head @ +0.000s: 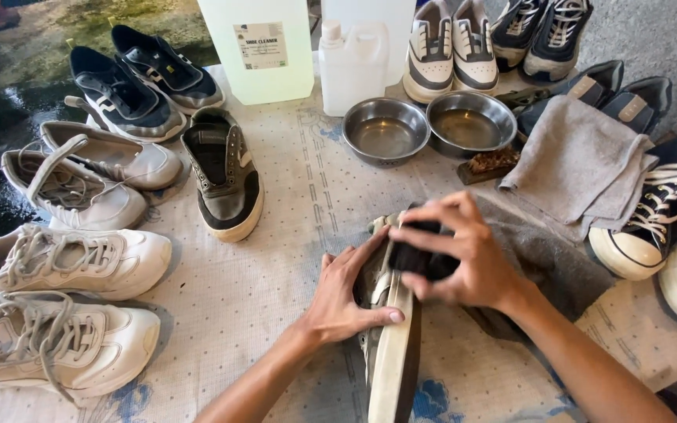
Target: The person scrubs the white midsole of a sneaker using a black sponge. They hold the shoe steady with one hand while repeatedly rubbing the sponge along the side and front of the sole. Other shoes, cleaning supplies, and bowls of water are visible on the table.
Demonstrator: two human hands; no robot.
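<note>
A grey sneaker with a cream sole lies on its side at the front middle of the table. My left hand grips its side, thumb pressed on the sole edge. My right hand is closed on a black brush or sponge and holds it against the shoe's upper. A dark grey cloth lies under and behind the shoe. The shoe's twin stands upright farther back left.
White and grey sneakers line the left side, dark ones at back left. Two steel bowls, a wooden brush, a white jug, a large clear canister and a grey towel stand behind. Black canvas shoes crowd the right.
</note>
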